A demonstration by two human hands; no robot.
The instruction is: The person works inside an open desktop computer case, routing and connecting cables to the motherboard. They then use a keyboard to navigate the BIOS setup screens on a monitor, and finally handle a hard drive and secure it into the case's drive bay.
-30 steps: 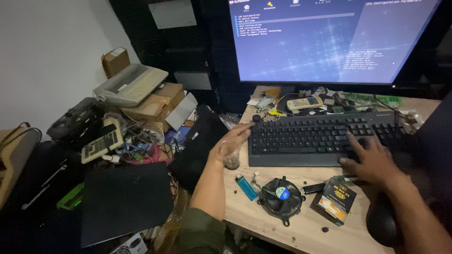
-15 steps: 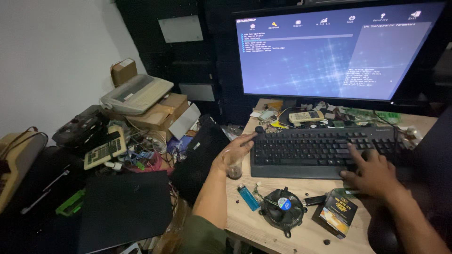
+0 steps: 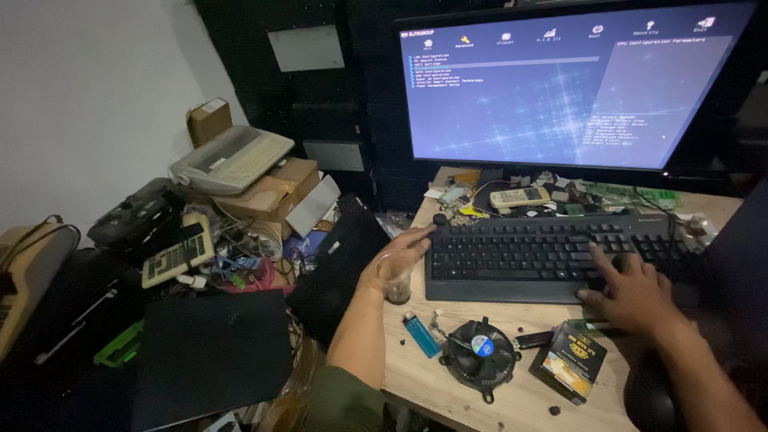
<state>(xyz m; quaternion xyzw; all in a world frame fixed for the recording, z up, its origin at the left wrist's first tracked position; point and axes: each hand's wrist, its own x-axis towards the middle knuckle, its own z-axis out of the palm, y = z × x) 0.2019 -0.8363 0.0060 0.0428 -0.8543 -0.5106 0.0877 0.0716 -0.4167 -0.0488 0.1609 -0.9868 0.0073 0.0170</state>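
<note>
Black keyboard (image 3: 552,256) at centre right: right hand (image 3: 632,292) rests on its lower right keys, fingers spread; left hand (image 3: 400,260) curls loosely around a small glass (image 3: 398,286), index finger touching the keyboard's left corner. Yellow-black box (image 3: 572,362) lower right, brown cartons (image 3: 268,188) upper left. View has shifted closer; hands unchanged.

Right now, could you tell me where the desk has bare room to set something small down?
Bare wood shows between the keyboard and cooler fan, and at the front edge below the fan. Behind the keyboard, under the monitor, it is crowded.
</note>
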